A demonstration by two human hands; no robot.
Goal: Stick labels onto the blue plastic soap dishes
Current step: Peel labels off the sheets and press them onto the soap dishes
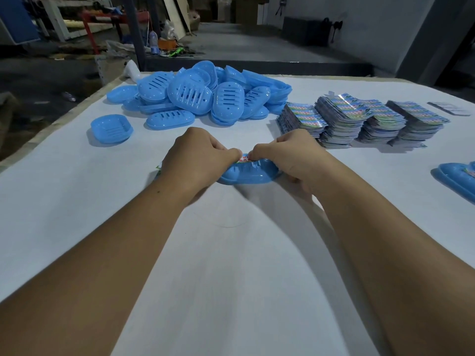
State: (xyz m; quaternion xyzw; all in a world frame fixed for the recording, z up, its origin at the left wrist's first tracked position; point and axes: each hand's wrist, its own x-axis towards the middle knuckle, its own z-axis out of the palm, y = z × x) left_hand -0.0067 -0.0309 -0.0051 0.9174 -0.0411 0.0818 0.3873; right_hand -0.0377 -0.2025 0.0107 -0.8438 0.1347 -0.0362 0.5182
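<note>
A blue soap dish lies on the white table in the middle, held from both ends. My left hand curls round its left end and my right hand curls round its right end. Both thumbs press on a small label with red print at the dish's far rim. Most of the label is hidden under the fingers. A large heap of blue soap dishes sits farther back. Stacks of printed label sheets stand at the back right.
A single blue dish lies apart at the left. Another labelled blue dish shows at the right edge. A flat grey stack lies at the far right. The table's left edge runs diagonally; workshop floor and clutter lie beyond.
</note>
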